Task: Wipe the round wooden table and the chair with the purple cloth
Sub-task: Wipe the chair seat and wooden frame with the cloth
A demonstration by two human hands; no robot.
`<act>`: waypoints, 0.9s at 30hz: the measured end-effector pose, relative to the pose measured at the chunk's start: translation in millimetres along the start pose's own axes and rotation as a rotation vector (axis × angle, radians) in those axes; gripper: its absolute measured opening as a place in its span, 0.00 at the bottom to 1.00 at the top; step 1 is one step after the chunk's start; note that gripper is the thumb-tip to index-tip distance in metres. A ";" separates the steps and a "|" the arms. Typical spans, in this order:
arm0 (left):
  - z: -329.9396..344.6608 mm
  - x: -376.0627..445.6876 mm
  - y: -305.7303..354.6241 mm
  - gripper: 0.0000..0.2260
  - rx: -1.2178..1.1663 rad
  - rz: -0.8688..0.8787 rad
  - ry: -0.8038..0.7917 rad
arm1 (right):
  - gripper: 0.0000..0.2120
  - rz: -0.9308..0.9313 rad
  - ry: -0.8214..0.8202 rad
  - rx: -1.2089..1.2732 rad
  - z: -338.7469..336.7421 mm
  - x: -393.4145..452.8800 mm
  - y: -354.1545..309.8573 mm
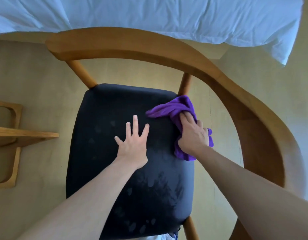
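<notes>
Chair (219, 70) cut off at the lower and right edges; round wooden table nowhere in view. Fingertips of the right hand (193, 134) buried in the purple cloth (174, 108), bunched and gripped at the right edge of the chair's dark seat (104, 108). Left hand (132, 144) flat, fingers spread, pressing the seat's middle. Faint smudges across the seat, hard to make out.

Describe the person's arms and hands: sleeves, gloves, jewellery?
Both forearms are bare as far as the frame shows: no sleeves in view. The left hand and right hand wear no gloves; no watch, bracelet or ring is visible on the parts shown.
</notes>
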State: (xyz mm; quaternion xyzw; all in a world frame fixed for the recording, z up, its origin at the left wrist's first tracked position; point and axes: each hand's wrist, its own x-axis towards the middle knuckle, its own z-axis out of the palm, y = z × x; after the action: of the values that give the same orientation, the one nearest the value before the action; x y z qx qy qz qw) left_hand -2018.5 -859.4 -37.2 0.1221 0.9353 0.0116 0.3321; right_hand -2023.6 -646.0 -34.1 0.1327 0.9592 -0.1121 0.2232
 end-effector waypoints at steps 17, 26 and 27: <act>2.3 -5.2 1.2 0.63 0.026 -0.024 -0.061 | 0.46 -0.355 -0.016 -0.122 50.3 -99.0 -1.9; 1.4 -6.4 4.1 0.63 0.002 -0.095 -0.059 | 0.49 -0.020 0.056 0.068 57.7 -97.7 -65.7; 1.6 -6.6 4.3 0.60 -0.028 -0.102 -0.064 | 0.50 -0.179 0.040 -0.008 67.9 -114.2 -63.3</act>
State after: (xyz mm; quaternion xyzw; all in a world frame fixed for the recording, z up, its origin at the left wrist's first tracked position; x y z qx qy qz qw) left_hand -2011.6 -856.8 -33.9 0.0700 0.9289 0.0038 0.3636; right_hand -1917.0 -747.5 -31.4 0.0480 0.9719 -0.1251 0.1934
